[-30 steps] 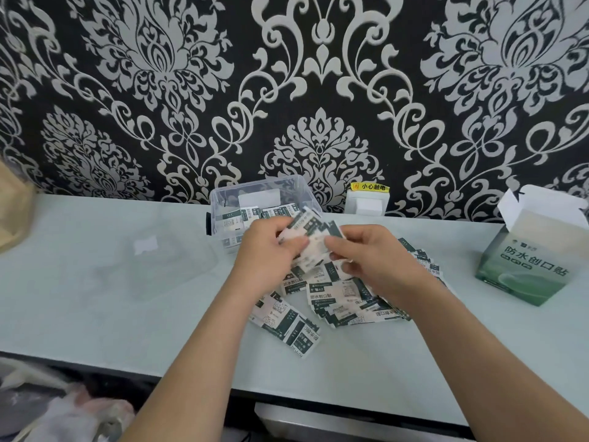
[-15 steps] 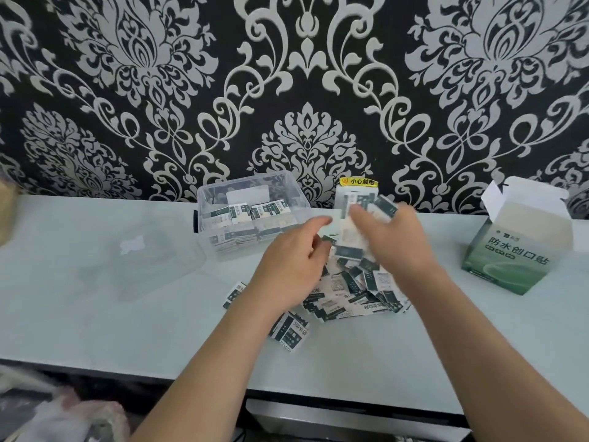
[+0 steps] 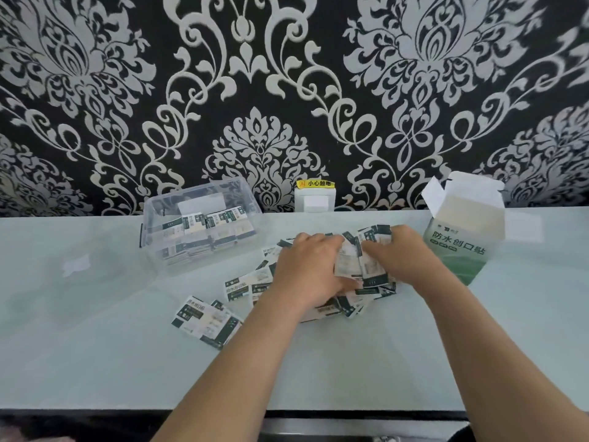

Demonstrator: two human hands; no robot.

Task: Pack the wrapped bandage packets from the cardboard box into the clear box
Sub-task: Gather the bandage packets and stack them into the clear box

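Observation:
A loose pile of white and dark green bandage packets (image 3: 347,301) lies on the pale table, with a few strays (image 3: 205,320) to its left. My left hand (image 3: 310,269) and my right hand (image 3: 401,253) press together on a small stack of packets (image 3: 357,263) at the top of the pile, each gripping one side. The clear box (image 3: 153,224) stands behind and to the left, with rows of packets inside. The open green and white cardboard box (image 3: 459,247) stands at the right, just beyond my right hand.
The clear lid (image 3: 76,266) lies flat on the table left of the clear box. A white wall socket (image 3: 315,199) with a yellow warning label sits at the table's back edge. The table's front edge runs along the bottom of the view.
My right hand came down from the raised position with its packets, and both hands now close on a stack on the pile. The view has shifted slightly.

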